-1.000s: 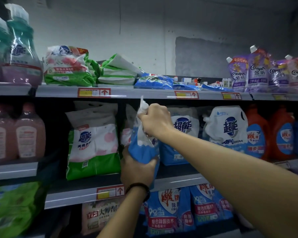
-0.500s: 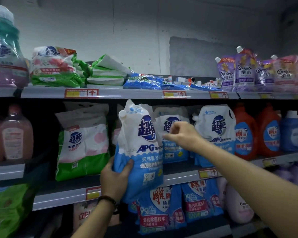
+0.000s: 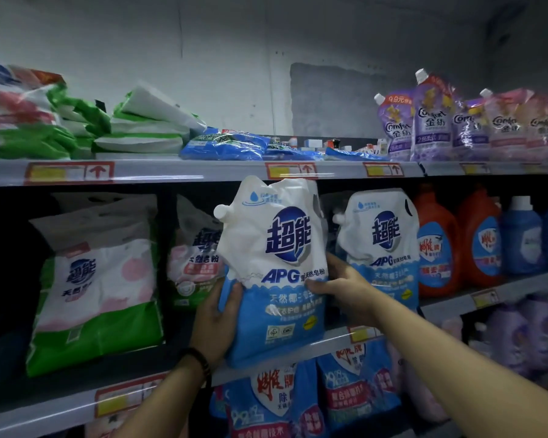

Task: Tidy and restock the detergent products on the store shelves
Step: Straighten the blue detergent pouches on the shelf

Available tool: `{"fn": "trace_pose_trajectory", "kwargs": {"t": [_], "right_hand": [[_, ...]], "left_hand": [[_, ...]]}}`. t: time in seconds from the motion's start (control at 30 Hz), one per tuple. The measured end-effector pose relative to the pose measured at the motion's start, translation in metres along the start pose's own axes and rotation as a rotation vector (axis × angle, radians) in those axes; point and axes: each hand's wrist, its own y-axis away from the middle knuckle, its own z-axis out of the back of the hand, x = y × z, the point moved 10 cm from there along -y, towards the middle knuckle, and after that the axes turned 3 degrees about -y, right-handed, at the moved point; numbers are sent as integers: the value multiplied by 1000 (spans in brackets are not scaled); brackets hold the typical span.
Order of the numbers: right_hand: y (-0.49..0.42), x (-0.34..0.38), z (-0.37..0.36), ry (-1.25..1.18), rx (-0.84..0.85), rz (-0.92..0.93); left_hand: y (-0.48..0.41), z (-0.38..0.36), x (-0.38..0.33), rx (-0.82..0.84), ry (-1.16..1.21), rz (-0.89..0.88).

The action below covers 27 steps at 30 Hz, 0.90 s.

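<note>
Fingers [image 3: 336,267] of the right hand [image 3: 345,294] now curl round the right edge of the detergent pouch [image 3: 279,245]; half a second ago they were off it. The left hand [image 3: 214,324] grips the lower left edge, thumb on the front. The pouch is held upright before the middle shelf [image 3: 450,303], higher than before, just beside a matching pouch [image 3: 383,241]. It is glossy, crinkled soft plastic, white above, blue below, with a round cap [image 3: 222,212].

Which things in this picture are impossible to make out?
Head view only.
Price tags: blurred, unreadable.
Small boxes at back of top shelf: too small.
Right hand: most fingers hidden behind the held pouch.
Green bags, top left: blurred, cut by the edge.
</note>
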Motion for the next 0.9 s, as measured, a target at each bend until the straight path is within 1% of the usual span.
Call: {"fn": "trace_pose_trajectory", "kwargs": {"t": [0.07, 0.13, 0.2, 0.27, 0.33, 0.4, 0.47, 0.53, 0.6, 0.63, 0.67, 0.77, 0.83, 0.9], "right_hand": [[-11, 1, 16, 18, -51, 61], [-24, 2, 33, 98, -134, 109], [-34, 1, 45, 188, -217, 144], [-42, -10, 58, 279, -292, 133], [-43, -22, 64, 370, -317, 95], [-40, -28, 65, 436, -330, 86], [-36, -24, 63, 558, -378, 68], [-31, -18, 59, 615, -490, 51], [-20, -11, 46, 635, -601, 108], [-15, -11, 34, 658, -616, 135], [-12, -13, 20, 686, -591, 136], [-16, -28, -13, 865, -489, 54], [-26, -39, -14, 1007, -509, 6], [-34, -42, -11, 1103, -580, -2]], "left_hand": [[-22, -17, 5, 46, -80, -41], [-47, -29, 16, 47, -162, -67], [-65, -41, 33, 62, -197, -35], [-71, -54, 53, 88, -195, 44], [-67, -70, 69, 120, -187, 108], [-64, -74, 78, 98, -175, 115], [-65, -75, 80, 66, -193, 116], [-68, -75, 81, 58, -221, 126], [-68, -75, 81, 55, -268, 127], [-68, -74, 81, 50, -284, 124], [-70, -74, 82, 41, -300, 122], [-71, -75, 83, 20, -328, 115], [-71, -75, 86, 13, -322, 112], [-72, -73, 87, 6, -291, 93]]}}
